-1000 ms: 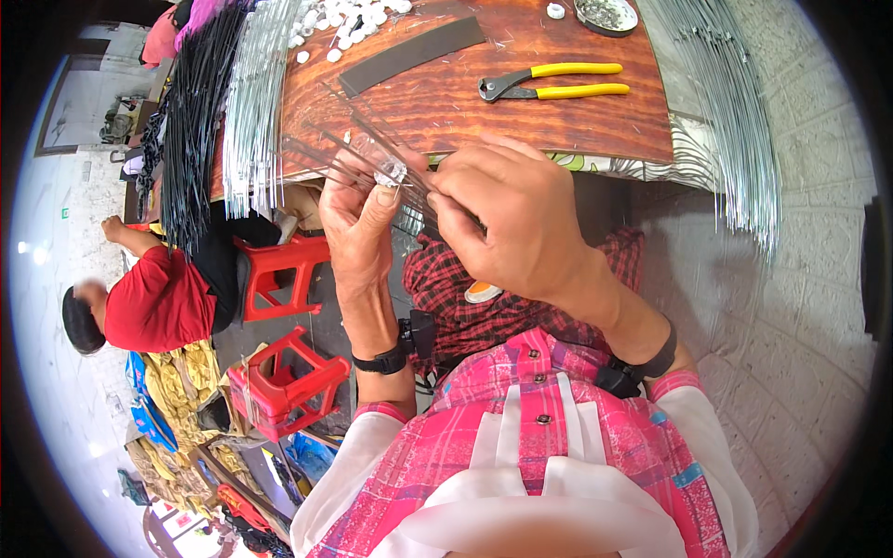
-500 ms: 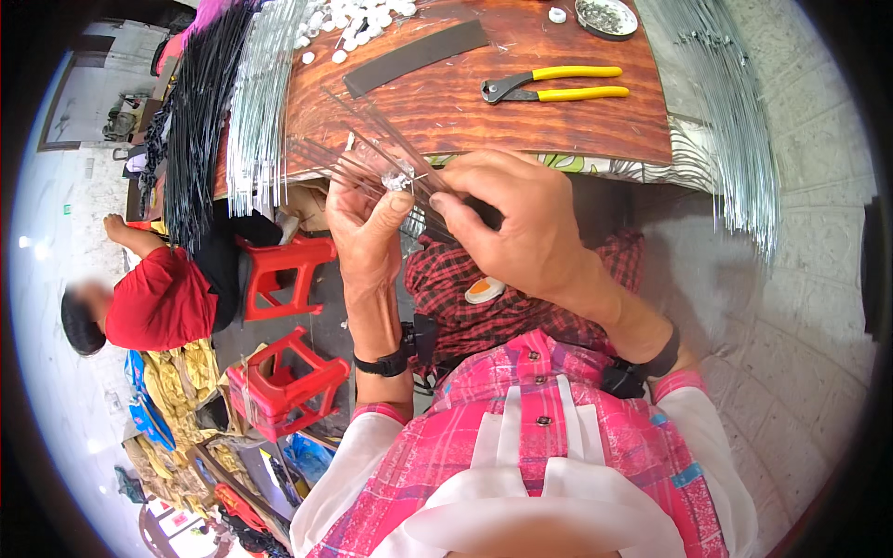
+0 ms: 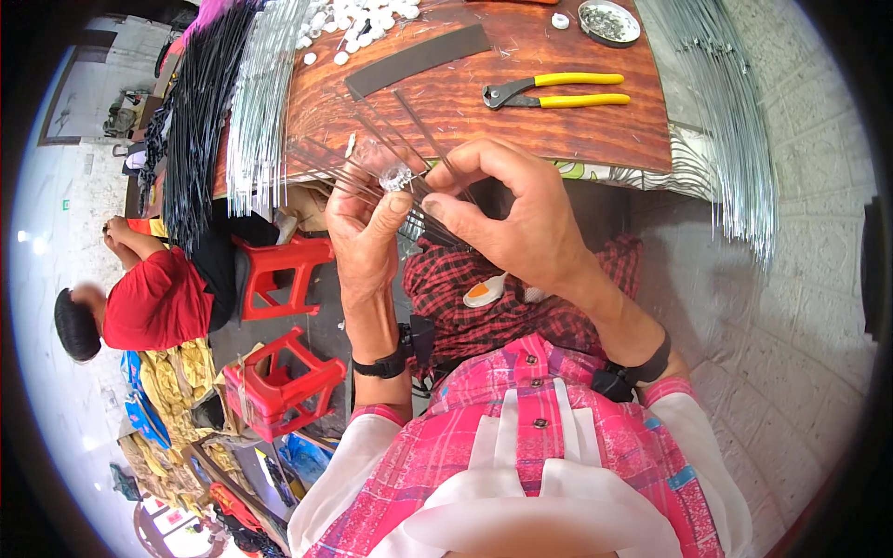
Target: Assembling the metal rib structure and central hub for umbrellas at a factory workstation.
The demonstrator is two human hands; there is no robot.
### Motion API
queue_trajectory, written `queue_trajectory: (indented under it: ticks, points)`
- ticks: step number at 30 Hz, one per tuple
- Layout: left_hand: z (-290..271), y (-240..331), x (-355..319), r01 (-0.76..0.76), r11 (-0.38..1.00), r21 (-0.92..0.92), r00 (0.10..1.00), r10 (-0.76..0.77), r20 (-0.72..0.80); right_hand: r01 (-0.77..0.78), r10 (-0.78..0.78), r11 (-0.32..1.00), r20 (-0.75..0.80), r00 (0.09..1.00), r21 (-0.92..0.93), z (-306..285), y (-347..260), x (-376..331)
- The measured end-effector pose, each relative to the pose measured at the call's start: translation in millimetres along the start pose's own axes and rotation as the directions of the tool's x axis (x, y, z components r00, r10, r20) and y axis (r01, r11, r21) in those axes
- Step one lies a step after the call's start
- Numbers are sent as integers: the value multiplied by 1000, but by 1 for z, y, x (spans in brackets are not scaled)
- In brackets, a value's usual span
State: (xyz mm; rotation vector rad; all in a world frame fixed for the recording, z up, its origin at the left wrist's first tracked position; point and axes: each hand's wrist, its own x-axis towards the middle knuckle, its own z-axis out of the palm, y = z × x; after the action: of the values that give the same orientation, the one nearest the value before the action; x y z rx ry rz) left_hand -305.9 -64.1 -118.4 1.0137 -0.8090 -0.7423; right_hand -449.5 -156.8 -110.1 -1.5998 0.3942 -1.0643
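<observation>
My left hand (image 3: 367, 219) is closed around a fanned bunch of thin dark metal rods (image 3: 339, 160). Its thumb presses on a small clear and silvery hub (image 3: 395, 179) where the rods meet. Close by on the right, my right hand (image 3: 516, 209) pinches one thin rod (image 3: 420, 130) between thumb and fingers; this rod slants up over the table edge. The palms hide the lower ends of the rods. Beyond the hands, pliers (image 3: 553, 91) with yellow handles lie on the wooden table (image 3: 577, 135).
A dark flat strip (image 3: 419, 59), white plastic caps (image 3: 358, 26) and a round dish of small bits (image 3: 609, 20) lie on the table. Long rod bundles hang at left (image 3: 256, 121) and right (image 3: 735, 130). Red stools (image 3: 284, 381) and a person in red (image 3: 158, 302) are at left.
My right hand has shifted slightly left, its fingers more bent, and the rod it pinches has swung to the right. The left hand keeps its hold. The person in red has moved their arms.
</observation>
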Motion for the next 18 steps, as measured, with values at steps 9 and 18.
queue_trajectory:
  ticks: [9,18]
  points:
    - [4,0,0,7,1000,16,1000,-6,-12,-40,42,996,28,999,-86,1,4,4]
    - [6,-2,4,1,997,81,997,5,-77,-62,65,994,33,997,-94,0,4,9]
